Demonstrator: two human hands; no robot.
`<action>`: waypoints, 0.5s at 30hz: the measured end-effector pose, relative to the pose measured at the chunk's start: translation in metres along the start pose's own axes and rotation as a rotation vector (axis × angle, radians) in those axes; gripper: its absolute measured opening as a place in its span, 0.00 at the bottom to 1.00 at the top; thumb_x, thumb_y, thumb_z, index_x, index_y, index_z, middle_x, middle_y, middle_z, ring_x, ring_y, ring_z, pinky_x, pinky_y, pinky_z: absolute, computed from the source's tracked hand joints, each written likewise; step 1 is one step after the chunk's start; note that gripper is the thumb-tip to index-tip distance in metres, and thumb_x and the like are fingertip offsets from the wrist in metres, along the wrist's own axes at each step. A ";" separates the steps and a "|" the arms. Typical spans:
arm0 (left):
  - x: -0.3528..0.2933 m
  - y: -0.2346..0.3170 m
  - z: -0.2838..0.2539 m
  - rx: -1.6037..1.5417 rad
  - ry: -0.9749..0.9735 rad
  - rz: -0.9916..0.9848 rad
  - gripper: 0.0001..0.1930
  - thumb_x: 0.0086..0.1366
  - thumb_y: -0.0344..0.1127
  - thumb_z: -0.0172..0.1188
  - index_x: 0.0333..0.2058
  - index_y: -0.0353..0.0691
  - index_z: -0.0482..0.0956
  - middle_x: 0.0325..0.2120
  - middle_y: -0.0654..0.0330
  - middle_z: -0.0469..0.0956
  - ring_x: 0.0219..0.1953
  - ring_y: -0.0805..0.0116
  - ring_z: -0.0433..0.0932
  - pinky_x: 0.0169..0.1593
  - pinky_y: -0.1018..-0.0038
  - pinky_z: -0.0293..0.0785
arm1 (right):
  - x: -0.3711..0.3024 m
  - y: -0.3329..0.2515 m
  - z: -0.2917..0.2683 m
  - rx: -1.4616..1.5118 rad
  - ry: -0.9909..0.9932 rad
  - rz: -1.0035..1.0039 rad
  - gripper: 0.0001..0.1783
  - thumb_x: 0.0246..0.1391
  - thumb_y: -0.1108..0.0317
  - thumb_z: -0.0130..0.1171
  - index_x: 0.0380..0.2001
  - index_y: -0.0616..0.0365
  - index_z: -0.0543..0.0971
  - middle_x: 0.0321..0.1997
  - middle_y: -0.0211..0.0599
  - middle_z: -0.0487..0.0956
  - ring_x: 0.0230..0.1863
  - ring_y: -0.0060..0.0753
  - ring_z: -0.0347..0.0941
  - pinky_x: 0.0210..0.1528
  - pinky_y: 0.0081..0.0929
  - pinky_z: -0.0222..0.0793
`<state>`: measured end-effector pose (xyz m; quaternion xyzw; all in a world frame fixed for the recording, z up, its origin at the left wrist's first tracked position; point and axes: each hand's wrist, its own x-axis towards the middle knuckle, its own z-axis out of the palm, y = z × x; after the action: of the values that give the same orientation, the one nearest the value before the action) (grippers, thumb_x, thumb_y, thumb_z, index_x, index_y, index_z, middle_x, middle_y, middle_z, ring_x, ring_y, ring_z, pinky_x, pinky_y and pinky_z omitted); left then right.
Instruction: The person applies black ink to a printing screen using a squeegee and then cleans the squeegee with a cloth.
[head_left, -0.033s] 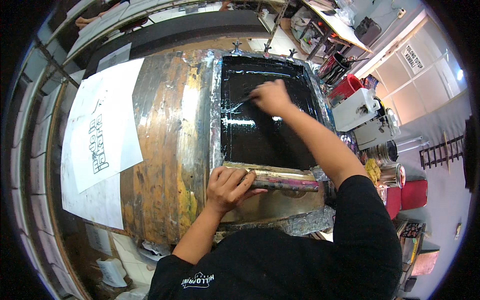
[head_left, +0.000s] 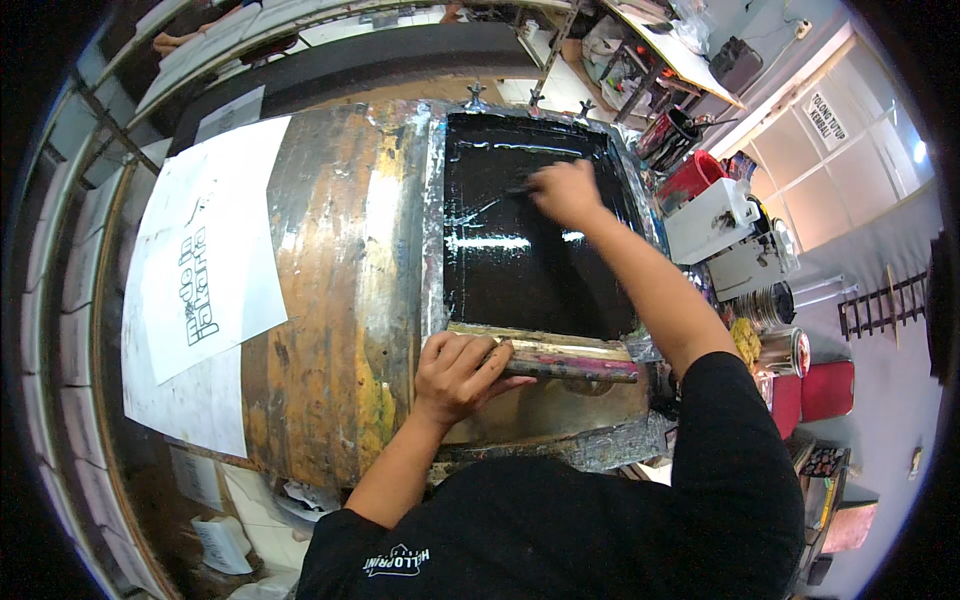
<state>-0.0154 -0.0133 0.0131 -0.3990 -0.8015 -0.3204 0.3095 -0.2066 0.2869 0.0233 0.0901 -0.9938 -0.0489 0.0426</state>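
A screen-printing frame (head_left: 436,230) lies on the stained table, its mesh (head_left: 520,285) covered with wet, glossy black ink. Above the middle of the mesh, my right hand (head_left: 566,194) is closed around a thin dark tool (head_left: 516,191), whose tip is blurred and hard to make out. Pale streaks cross the ink to the left of it. My left hand (head_left: 458,378) wraps over the left end of an ink-stained wooden bar (head_left: 575,358) along the screen's near side.
White sheets with black printed lettering (head_left: 215,250) lie on the wooden tabletop (head_left: 330,260) at left. Wing-nut clamps (head_left: 475,97) line the frame's far edge. Along the right side stand a red bucket (head_left: 692,180), a white jug (head_left: 712,220) and a can (head_left: 785,352). Racks (head_left: 80,290) flank the far left.
My right hand has shifted a little to the right over the black ink, along with the tool. The left hand stays on the wooden bar.
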 end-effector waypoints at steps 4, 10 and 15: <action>0.000 -0.001 0.001 0.008 0.017 -0.006 0.22 0.54 0.57 0.74 0.39 0.48 0.84 0.34 0.68 0.80 0.36 0.70 0.79 0.44 0.67 0.70 | -0.056 0.073 -0.006 -0.087 -0.113 0.291 0.12 0.53 0.61 0.62 0.39 0.44 0.89 0.36 0.38 0.87 0.45 0.48 0.82 0.49 0.53 0.67; 0.001 0.000 0.002 -0.009 0.022 -0.009 0.22 0.55 0.58 0.73 0.39 0.48 0.84 0.34 0.68 0.80 0.35 0.70 0.78 0.44 0.67 0.70 | -0.182 0.039 -0.061 -0.026 -0.328 -0.119 0.11 0.47 0.61 0.68 0.35 0.46 0.88 0.31 0.36 0.85 0.42 0.42 0.79 0.54 0.47 0.63; 0.001 0.000 0.000 0.015 0.006 -0.016 0.22 0.54 0.58 0.74 0.38 0.48 0.85 0.33 0.68 0.80 0.34 0.69 0.78 0.43 0.67 0.69 | -0.216 0.035 -0.073 -0.101 -0.361 -0.011 0.11 0.45 0.62 0.70 0.35 0.47 0.88 0.32 0.33 0.84 0.44 0.39 0.77 0.56 0.47 0.60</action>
<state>-0.0158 -0.0122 0.0141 -0.3893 -0.8061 -0.3180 0.3124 0.0055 0.3538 0.0825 0.0832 -0.9811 -0.1142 -0.1324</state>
